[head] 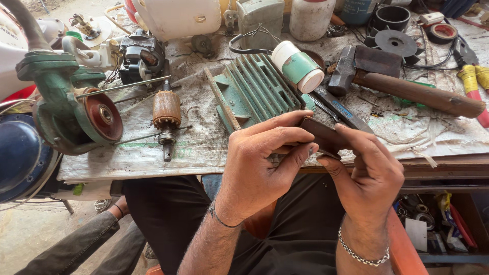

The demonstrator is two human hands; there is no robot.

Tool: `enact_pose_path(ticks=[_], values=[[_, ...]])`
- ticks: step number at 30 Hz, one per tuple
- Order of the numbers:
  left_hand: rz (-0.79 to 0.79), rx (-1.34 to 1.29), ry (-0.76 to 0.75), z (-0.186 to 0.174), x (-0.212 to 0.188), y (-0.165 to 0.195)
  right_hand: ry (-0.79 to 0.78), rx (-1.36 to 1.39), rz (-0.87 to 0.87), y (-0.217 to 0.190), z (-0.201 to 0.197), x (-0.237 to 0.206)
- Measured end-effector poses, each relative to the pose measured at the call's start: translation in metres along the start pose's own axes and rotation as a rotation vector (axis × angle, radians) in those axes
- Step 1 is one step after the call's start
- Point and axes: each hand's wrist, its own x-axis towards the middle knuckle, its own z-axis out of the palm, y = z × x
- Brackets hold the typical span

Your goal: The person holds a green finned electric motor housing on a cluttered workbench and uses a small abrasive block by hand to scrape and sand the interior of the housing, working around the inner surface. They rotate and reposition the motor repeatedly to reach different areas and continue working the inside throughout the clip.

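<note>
Much of the small dark flat piece (322,136) is lying hidden under the fingers, so its full shape is staying hard to make out — only a brown, slightly curved edge is showing. The left hand (262,163) is curling closed around its near end, thumb pressing up from below; the right hand (364,170) is pinching the far end, fingers bent over the top. Both wrists are angling inward above the lap, meeting at the bench edge. Just beyond the knuckles a green finned casing (257,91) is lying, and farther right of the hands a hammer (397,79) — handle pointing away
</note>
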Motion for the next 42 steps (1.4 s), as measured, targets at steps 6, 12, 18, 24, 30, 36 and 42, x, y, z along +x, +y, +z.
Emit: enact_pose_path(ticks=[6, 12, 18, 24, 30, 36, 42], values=[[-0.035, 0.027, 0.014, 0.001, 0.000, 0.000, -0.083, -0.204, -0.070, -0.003, -0.002, 0.006], [-0.036, 0.050, -0.001, 0.003, 0.000, 0.002, -0.081, -0.180, -0.047, -0.005, -0.001, 0.006], [0.094, -0.127, -0.126, -0.005, 0.002, -0.010, -0.117, 0.242, 0.107, -0.002, -0.006, 0.001], [0.190, 0.014, -0.072, 0.004, 0.001, -0.020, -0.071, 0.234, 0.062, 0.010, -0.004, -0.004], [0.176, -0.045, -0.024, 0.007, -0.001, -0.022, -0.081, 0.355, 0.094, 0.013, -0.005, -0.007], [0.080, -0.198, -0.021, 0.002, 0.002, -0.014, -0.112, 0.232, 0.034, -0.006, -0.004, -0.006], [0.181, -0.092, 0.258, -0.014, -0.007, -0.026, 0.058, 0.025, 0.246, -0.026, -0.013, 0.000]])
